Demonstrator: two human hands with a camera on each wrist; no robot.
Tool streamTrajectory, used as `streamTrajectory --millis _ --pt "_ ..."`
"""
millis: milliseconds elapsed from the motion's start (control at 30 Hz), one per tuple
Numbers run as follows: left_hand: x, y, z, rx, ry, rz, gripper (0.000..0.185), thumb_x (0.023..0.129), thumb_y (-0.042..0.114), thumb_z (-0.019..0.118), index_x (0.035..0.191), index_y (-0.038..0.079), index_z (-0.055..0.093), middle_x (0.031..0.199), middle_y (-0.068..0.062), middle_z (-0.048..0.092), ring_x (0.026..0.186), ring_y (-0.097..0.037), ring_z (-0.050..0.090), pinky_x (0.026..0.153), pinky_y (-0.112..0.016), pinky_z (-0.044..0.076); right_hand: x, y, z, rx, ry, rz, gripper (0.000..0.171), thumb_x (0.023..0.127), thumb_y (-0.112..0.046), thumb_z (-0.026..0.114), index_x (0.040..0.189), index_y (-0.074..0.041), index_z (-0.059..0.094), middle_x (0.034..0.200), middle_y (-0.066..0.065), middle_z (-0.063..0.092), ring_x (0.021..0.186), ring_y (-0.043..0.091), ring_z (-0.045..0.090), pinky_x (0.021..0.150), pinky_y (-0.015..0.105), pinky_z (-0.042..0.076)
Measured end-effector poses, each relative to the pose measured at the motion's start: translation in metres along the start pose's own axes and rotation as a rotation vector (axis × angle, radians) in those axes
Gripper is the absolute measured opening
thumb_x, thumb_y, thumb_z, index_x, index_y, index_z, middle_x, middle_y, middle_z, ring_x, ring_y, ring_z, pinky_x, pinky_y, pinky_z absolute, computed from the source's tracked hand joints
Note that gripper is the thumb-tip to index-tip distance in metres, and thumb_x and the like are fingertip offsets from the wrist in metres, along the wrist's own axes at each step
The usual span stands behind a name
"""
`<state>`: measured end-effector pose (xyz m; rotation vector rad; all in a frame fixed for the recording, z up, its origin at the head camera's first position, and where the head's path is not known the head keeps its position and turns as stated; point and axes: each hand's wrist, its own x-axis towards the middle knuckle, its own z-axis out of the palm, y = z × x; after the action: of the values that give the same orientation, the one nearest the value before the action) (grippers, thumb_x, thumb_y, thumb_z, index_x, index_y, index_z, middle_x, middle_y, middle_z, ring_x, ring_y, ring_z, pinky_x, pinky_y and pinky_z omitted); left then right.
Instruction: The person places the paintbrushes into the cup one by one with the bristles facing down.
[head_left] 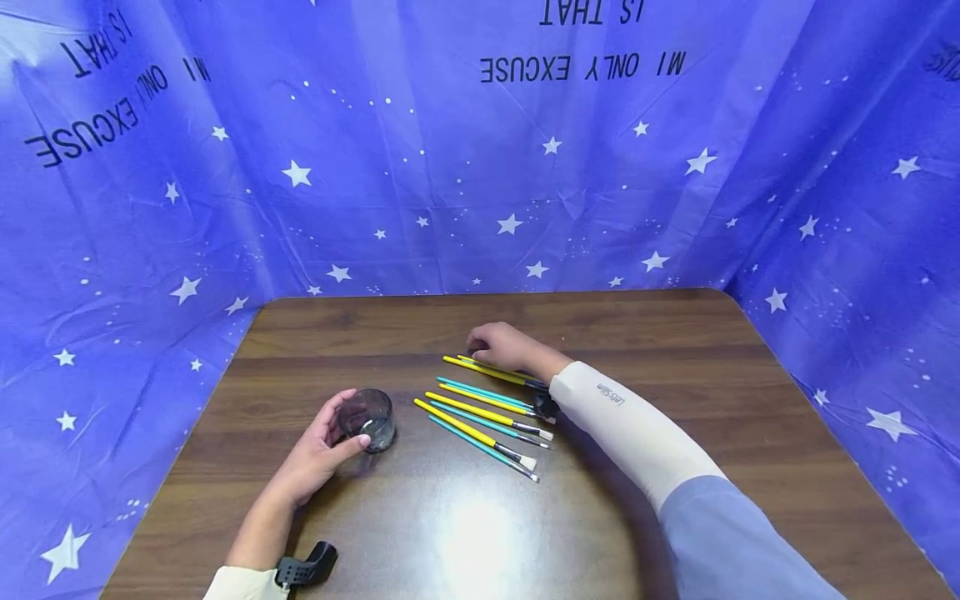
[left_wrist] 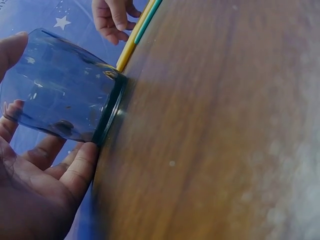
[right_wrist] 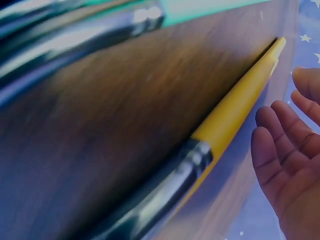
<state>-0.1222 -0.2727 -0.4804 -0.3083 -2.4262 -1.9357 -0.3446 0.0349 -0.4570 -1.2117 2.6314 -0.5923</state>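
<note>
A clear dark-tinted drinking glass stands upright on the table, left of the brushes. My left hand holds it, thumb on the near side and fingers around the far side; its thick base meets the wood in the left wrist view. Several paintbrushes with yellow and teal handles lie side by side, bristles pointing right. My right hand is over the farthest yellow brushes. In the right wrist view its fingers are loosely bent beside a yellow brush, apart from it and holding nothing.
The brown wooden table has rounded far corners. A blue curtain with white stars and lettering hangs behind and on both sides. Nearest me among the brushes lies a teal one. A black wrist device sits on my left wrist.
</note>
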Motion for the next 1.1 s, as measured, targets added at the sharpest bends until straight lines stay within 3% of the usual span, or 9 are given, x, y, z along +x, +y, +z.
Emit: streamTrajectory --millis 433,1100 --pt "0.0 0.002 0.003 0.004 0.006 -0.008 0.068 0.091 -0.002 0.067 0.149 0.001 0.03 0.137 -0.032 0.047 0.118 -0.016 0.056 0.091 -0.016 0.045 0.009 -0.008 0.005 -0.05 -0.026 0.035 0.016 0.092 -0.01 0.066 0.106 -0.005 0.07 0.088 0.003 0.065 0.084 0.018 0.059 0.082 0.034 0.048" --pt "-0.001 0.0 0.002 0.013 0.002 0.033 0.068 0.092 -0.004 0.065 0.149 0.0 0.029 0.137 -0.033 0.046 0.117 -0.01 0.056 0.093 -0.016 0.044 0.018 -0.019 0.007 -0.114 -0.087 0.102 0.013 0.096 -0.01 0.062 0.105 -0.012 0.072 0.098 0.001 0.071 0.093 0.018 0.063 0.087 0.034 0.048"
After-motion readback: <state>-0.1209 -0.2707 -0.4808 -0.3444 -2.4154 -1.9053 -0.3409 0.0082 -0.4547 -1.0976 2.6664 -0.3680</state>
